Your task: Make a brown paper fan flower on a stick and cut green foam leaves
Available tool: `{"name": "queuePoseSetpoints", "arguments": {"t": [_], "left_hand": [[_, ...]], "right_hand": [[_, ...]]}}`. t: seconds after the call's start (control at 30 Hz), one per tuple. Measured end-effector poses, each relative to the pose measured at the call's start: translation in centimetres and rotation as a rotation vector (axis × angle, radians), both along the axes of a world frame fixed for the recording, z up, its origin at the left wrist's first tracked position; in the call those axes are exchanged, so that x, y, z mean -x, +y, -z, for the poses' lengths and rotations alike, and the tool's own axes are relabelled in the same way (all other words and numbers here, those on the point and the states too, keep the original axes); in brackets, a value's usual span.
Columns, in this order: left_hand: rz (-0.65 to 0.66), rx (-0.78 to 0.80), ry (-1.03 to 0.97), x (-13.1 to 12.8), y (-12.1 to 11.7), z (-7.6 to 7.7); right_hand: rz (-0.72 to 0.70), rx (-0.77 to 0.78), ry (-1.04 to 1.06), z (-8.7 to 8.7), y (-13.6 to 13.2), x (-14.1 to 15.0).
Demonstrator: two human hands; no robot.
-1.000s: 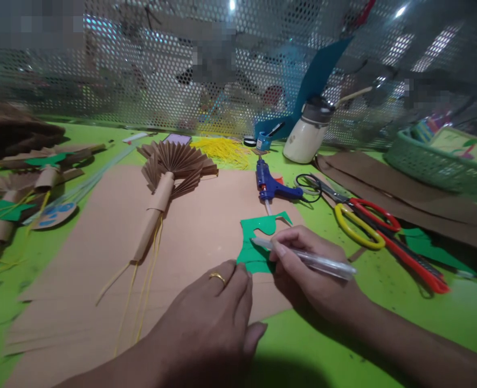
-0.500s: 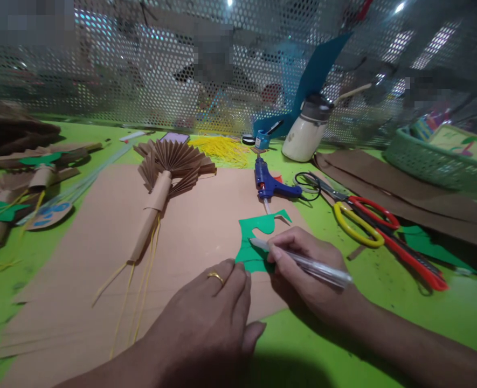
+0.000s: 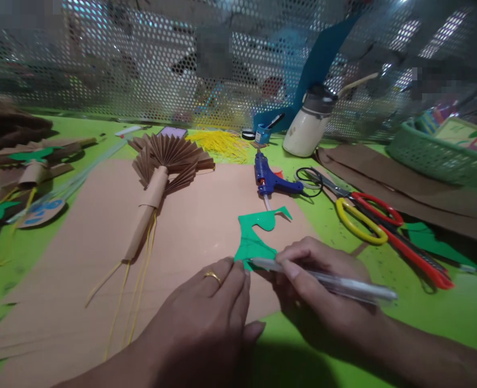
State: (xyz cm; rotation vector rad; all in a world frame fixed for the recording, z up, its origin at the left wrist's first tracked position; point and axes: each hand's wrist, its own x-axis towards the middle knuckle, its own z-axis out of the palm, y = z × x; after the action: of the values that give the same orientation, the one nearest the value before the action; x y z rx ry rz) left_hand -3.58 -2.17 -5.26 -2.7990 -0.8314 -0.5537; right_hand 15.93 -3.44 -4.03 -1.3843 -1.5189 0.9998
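Note:
My right hand [image 3: 319,280] grips a clear-barrelled pen [image 3: 351,285], its tip on the lower part of a green paper scrap [image 3: 248,242] with curved cut-outs. Dark drawn lines show on the scrap. My left hand [image 3: 209,307], with a gold ring, lies flat, its fingertips at the scrap's lower left edge. Under both spreads a stack of light brown paper [image 3: 193,215]. On that stack, left of the scrap, rests a brown paper figure [image 3: 151,199] with pleated fans and yellow strings.
A blue glue gun [image 3: 268,178] lies beyond the scrap. Scissors [image 3: 361,221] and a red cutter [image 3: 420,258] lie to the right, near a green basket [image 3: 432,156]. A white jar [image 3: 306,129] and yellow shreds [image 3: 218,144] stand at the back. More paper figures [image 3: 32,170] are at left.
The pen tip has moved from the scrap's middle down to its lower edge, my right hand shifting down and right. My left hand stays in place. The view has shifted slightly.

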Motion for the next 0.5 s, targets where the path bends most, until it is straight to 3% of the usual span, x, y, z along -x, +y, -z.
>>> {"name": "queuePoseSetpoints", "arguments": {"t": [0.2,0.37,0.5], "left_hand": [[-0.009,-0.003,0.003,-0.1,-0.1,-0.2],[-0.002,-0.043,0.042,-0.2,0.1,-0.5],[0.006,-0.068,0.015,-0.2,0.2,0.1]], "right_hand": [[0.029,0.017,0.075,0.2,0.9,-0.1],[0.032,-0.049,0.018,0.1,1.7,-0.4],[0.032,-0.065,-0.035,-0.1,2.1,-0.6]]}}
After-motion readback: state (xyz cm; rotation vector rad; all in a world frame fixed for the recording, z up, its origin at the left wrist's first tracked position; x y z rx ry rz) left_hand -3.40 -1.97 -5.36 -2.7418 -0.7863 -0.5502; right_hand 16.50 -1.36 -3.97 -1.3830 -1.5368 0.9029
